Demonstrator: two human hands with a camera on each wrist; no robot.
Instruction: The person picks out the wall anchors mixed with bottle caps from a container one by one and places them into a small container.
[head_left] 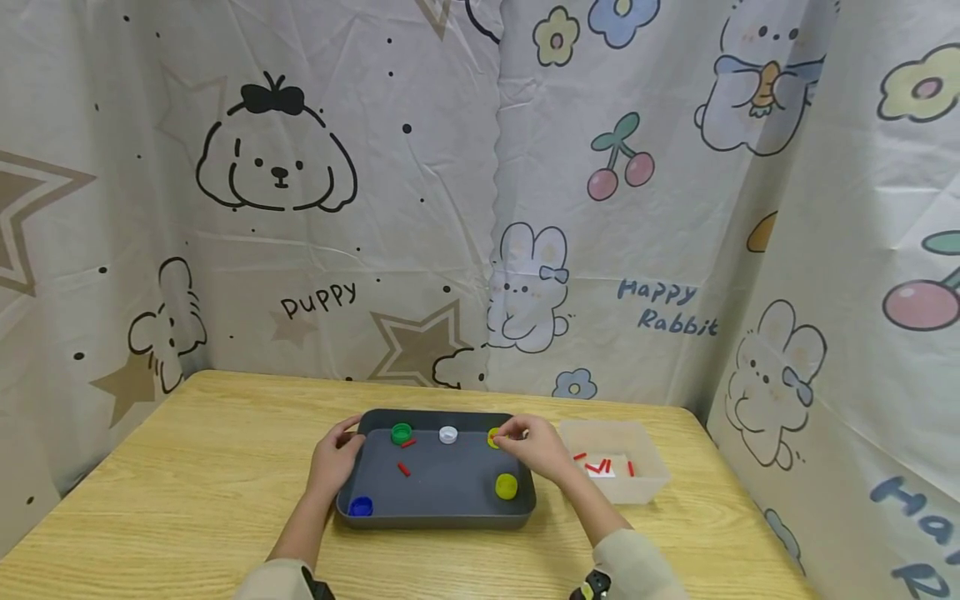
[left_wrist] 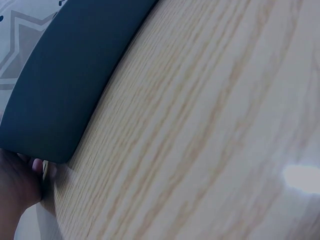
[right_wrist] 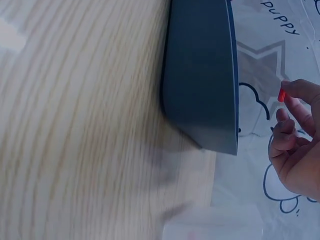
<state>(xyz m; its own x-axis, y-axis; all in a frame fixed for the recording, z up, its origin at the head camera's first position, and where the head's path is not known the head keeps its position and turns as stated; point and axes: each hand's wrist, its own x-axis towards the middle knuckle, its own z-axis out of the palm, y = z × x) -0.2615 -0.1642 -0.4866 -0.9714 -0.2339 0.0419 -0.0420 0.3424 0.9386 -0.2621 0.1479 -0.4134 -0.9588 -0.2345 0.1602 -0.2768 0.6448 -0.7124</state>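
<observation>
Right-hand red stick point(right_wrist: 281, 95), right wrist: at 3 o'clock, pinched between right hand point(right_wrist: 299, 145) fingertips. Head: at tray's point(head_left: 435, 521) 2 o'clock, by yellow cap point(head_left: 491, 437). Left wrist: left hand point(left_wrist: 18, 182) at 8 o'clock, against tray; clamped or not, can't tell.

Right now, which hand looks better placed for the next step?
Probably the right hand: it pinches a red stick at the far yellow cap, so little reaching seems needed. The left hand grips the left side of the tray.

Shallow grey tray point(head_left: 450, 487), rounded corners, lying flat, slim red stick point(right_wrist: 281, 95), held over its far-right corner
</observation>
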